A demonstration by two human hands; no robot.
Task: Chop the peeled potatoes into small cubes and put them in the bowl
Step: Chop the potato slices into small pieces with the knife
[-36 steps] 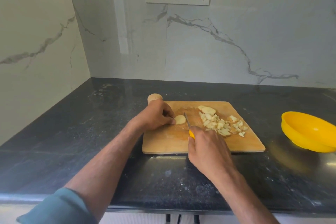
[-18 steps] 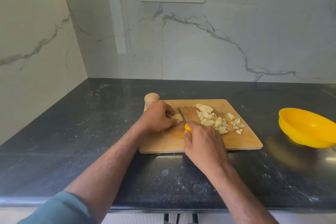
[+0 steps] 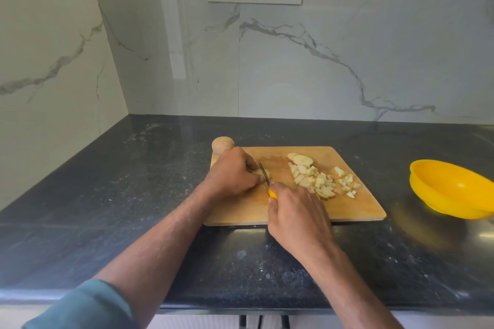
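Yellow-handled small knife (image 3: 265, 177), gripped in right hand (image 3: 296, 215), is now biting into the pale potato slice (image 3: 263, 173) that left hand (image 3: 232, 177) fingertips are pinning on wooden chopping board (image 3: 352, 208); a second ago it was hovering. Dicing continuing; yellow plastic bowl (image 3: 451, 192) waiting.

one board (image 3: 355, 211), one bowl (image 3: 451, 195), one knife (image 3: 265, 174)

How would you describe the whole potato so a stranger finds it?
Find the wooden cutting board on the black countertop. At its far left corner, behind the left hand, sits the whole potato: round and uncut, unlike the chopped pieces.
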